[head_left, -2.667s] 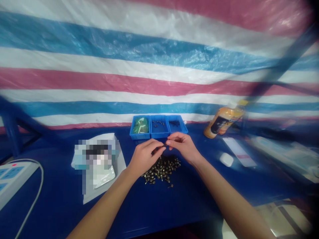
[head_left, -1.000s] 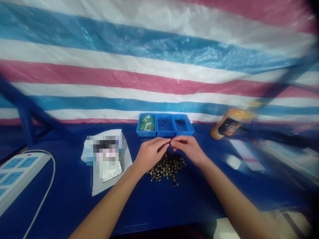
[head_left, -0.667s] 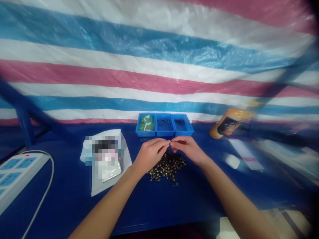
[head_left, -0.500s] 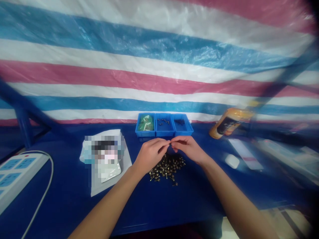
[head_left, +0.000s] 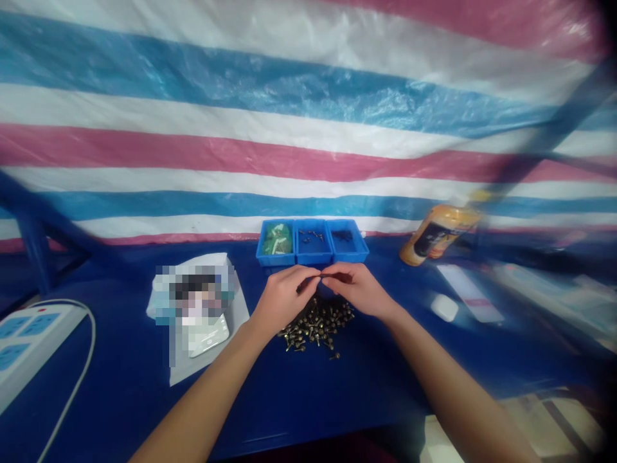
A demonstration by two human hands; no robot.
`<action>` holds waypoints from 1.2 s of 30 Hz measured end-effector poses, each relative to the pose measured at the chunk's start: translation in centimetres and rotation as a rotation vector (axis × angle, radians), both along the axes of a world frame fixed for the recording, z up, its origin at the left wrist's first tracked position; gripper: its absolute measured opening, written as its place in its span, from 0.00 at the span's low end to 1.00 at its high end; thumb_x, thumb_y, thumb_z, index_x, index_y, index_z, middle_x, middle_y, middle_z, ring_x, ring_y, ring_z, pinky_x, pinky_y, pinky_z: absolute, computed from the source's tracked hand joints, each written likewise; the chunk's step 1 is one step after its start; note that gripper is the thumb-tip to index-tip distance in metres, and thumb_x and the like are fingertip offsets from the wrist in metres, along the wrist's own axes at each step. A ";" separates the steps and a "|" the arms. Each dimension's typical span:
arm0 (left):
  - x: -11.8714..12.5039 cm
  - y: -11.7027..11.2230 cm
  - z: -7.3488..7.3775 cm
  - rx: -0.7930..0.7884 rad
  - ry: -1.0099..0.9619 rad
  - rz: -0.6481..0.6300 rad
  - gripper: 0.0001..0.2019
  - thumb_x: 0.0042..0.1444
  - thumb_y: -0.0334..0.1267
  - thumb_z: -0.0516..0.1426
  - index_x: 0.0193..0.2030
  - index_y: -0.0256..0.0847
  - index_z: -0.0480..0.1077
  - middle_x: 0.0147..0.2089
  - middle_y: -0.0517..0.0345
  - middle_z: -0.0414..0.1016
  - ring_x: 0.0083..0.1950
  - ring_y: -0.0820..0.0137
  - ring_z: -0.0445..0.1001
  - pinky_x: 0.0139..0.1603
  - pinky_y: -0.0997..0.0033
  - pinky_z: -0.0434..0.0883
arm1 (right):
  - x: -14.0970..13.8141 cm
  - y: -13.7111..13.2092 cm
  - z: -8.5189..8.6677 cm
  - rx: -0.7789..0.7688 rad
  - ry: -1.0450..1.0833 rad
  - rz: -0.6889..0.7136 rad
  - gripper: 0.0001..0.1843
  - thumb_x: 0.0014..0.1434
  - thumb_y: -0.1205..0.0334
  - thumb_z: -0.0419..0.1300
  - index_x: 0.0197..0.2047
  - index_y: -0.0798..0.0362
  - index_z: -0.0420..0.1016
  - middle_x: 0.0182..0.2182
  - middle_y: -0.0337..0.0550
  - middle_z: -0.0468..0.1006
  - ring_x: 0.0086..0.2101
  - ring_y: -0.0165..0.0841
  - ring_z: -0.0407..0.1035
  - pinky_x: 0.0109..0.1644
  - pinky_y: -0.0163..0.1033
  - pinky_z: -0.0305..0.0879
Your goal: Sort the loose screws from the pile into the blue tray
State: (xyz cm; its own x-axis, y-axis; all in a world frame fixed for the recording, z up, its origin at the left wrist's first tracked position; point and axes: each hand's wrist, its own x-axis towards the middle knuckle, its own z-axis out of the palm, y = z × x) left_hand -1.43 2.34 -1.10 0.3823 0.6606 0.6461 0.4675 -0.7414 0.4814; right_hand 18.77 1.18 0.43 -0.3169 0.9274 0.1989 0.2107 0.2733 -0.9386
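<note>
My left hand (head_left: 282, 297) and my right hand (head_left: 359, 287) meet fingertip to fingertip just above a heap of small brass-coloured screws (head_left: 315, 325) on the blue table (head_left: 299, 399). Both pinch a small dark part (head_left: 322, 277) between thumb and forefinger; it is too small to name. Behind the hands stand three joined blue trays (head_left: 312, 242): the left one holds green and white bits, the middle and right ones a few dark small parts.
A white sheet with a pixelated patch and a white phone (head_left: 208, 334) lies left of the heap. A white power strip (head_left: 24, 334) with its cable sits at far left. An orange bottle (head_left: 436, 235), a white mouse (head_left: 444, 307) and papers are at right. A striped tarp hangs behind.
The hands stay pinched together over the heap throughout, with only small finger shifts. The view has swung slightly, so everything sits a little further left than half a second ago.
</note>
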 end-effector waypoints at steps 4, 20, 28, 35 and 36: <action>0.0 -0.1 0.5 -0.065 0.066 -0.007 0.07 0.64 0.36 0.56 0.46 0.43 0.74 0.41 0.58 0.80 0.38 0.71 0.77 0.42 0.72 0.72 | 0.1 0.2 -0.1 -0.042 0.025 0.014 0.12 0.59 0.55 0.63 0.41 0.54 0.79 0.34 0.42 0.77 0.29 0.28 0.67 0.35 0.35 0.65; 0.2 -0.2 0.4 -0.097 0.040 -0.001 0.04 0.57 0.31 0.58 0.37 0.41 0.75 0.30 0.61 0.77 0.29 0.74 0.74 0.33 0.75 0.69 | 0.0 0.4 -0.3 -0.238 0.214 0.019 0.15 0.54 0.54 0.68 0.42 0.54 0.80 0.31 0.40 0.78 0.28 0.28 0.70 0.37 0.37 0.67; 0.2 -0.3 0.5 -0.131 0.041 -0.004 0.04 0.57 0.31 0.58 0.37 0.41 0.74 0.30 0.61 0.77 0.30 0.73 0.74 0.34 0.75 0.69 | -0.1 0.5 -0.3 -0.212 0.193 -0.034 0.16 0.54 0.51 0.68 0.37 0.56 0.81 0.31 0.42 0.79 0.27 0.28 0.70 0.37 0.37 0.66; 0.0 -0.2 0.8 -0.152 0.057 -0.024 0.06 0.60 0.33 0.57 0.42 0.43 0.75 0.36 0.59 0.79 0.33 0.72 0.75 0.35 0.74 0.70 | 0.1 0.6 -0.3 -0.162 0.160 -0.020 0.16 0.55 0.50 0.67 0.37 0.55 0.81 0.32 0.43 0.80 0.27 0.28 0.69 0.36 0.37 0.66; 0.0 -0.2 0.8 -0.153 0.069 -0.027 0.07 0.61 0.33 0.57 0.43 0.43 0.76 0.37 0.59 0.79 0.33 0.72 0.75 0.36 0.73 0.70 | 0.2 0.6 -0.2 -0.161 0.156 -0.018 0.16 0.55 0.50 0.66 0.37 0.55 0.81 0.32 0.43 0.80 0.27 0.28 0.69 0.36 0.37 0.66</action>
State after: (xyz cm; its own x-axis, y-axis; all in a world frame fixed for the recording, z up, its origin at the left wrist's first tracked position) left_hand -1.44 2.13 -0.26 0.4412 0.7380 0.5107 0.4841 -0.6748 0.5570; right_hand 18.94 1.73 0.18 -0.2772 0.9563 0.0935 0.0627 0.1151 -0.9914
